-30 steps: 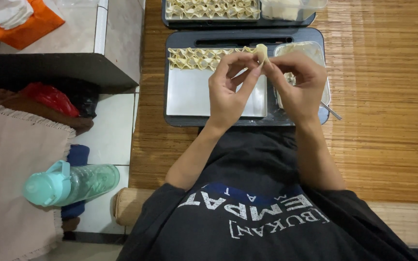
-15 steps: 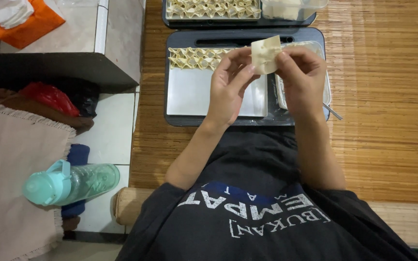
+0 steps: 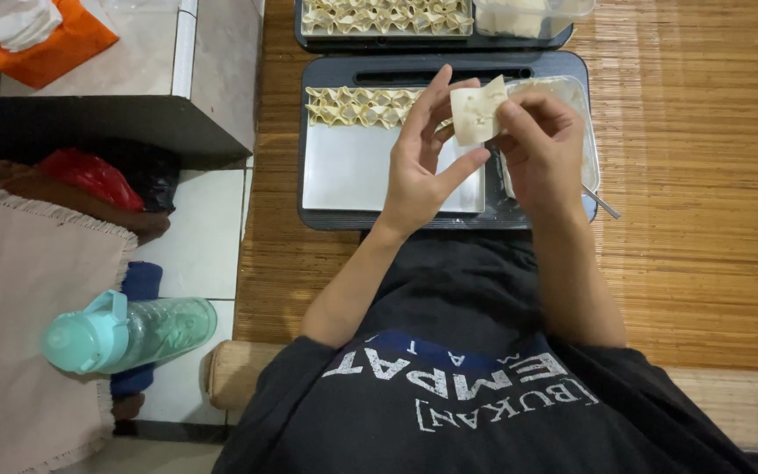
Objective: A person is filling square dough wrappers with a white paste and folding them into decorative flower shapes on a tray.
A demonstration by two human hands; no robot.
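Nearest, the person's dark printed shirt (image 3: pixel 475 395) fills the bottom of the view, and both forearms rise from it toward a tray. To the left, on the pale tiled floor, a mint-green water bottle (image 3: pixel 125 333) lies on its side, just beside a fringed cloth (image 3: pixel 10 325).

Further up, the left hand (image 3: pixel 418 167) and the right hand (image 3: pixel 544 149) meet above a dark tray (image 3: pixel 331 219) that rests on a woven mat (image 3: pixel 704 202). Between them is a square dough wrapper (image 3: pixel 477 110), held upright and off the tray, probably so that both sides stay free for folding. The left thumb reaches up to the wrapper's lower edge while the other left fingers stand loosely spread behind it, not closed. The right fingers are curled, pinching the wrapper's right edge between thumb and fingertips.

Under the hands, a white sheet (image 3: pixel 344 167) lines the tray, and a row of folded dumplings (image 3: pixel 361 105) sits along its far edge, packed tightly, which leaves the near part open. A clear container (image 3: pixel 588 132) sits under the right hand, its contents unclear.

Farthest, a second tray (image 3: pixel 304 39) holds more folded dumplings (image 3: pixel 383 16), and an orange packet (image 3: pixel 63 39) rests on a tiled ledge at the top left.
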